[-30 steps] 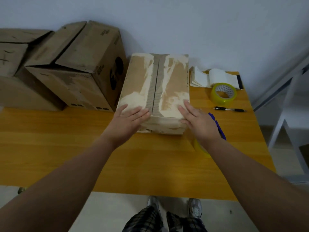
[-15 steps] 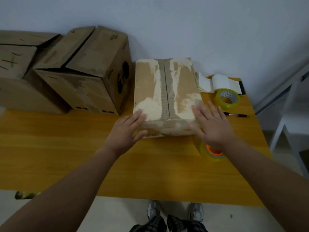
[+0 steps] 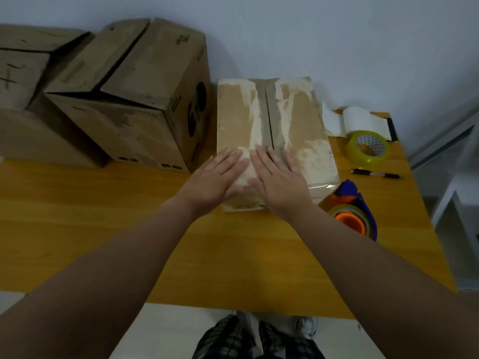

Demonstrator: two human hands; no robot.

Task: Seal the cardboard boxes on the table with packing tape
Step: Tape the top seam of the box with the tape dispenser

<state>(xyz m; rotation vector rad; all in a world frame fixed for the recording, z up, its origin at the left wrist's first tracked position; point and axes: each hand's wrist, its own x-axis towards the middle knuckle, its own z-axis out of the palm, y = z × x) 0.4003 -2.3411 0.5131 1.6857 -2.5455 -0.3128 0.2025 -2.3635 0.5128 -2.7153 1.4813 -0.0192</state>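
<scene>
A flat cardboard box (image 3: 290, 120) with torn, whitish patches on its top lies on the wooden table (image 3: 103, 229), its centre seam running away from me. My left hand (image 3: 217, 180) and my right hand (image 3: 280, 182) lie side by side, fingers straight, pressing on the near end of the box top by the seam. A blue tape dispenser (image 3: 355, 213) with an orange-cored roll sits on the table just right of the box's near corner. A loose yellowish tape roll (image 3: 368, 149) lies further back on the right.
A bigger cardboard box (image 3: 134, 99) with loose top flaps stands left of the flat box, and another box (image 3: 23, 86) is behind it at far left. A black pen (image 3: 375, 174) and white paper roll (image 3: 360, 121) lie at the right. Wall behind.
Both hands have come together from the box's near corners to the middle of its near end. The box now lies straighter and the dispenser is uncovered.
</scene>
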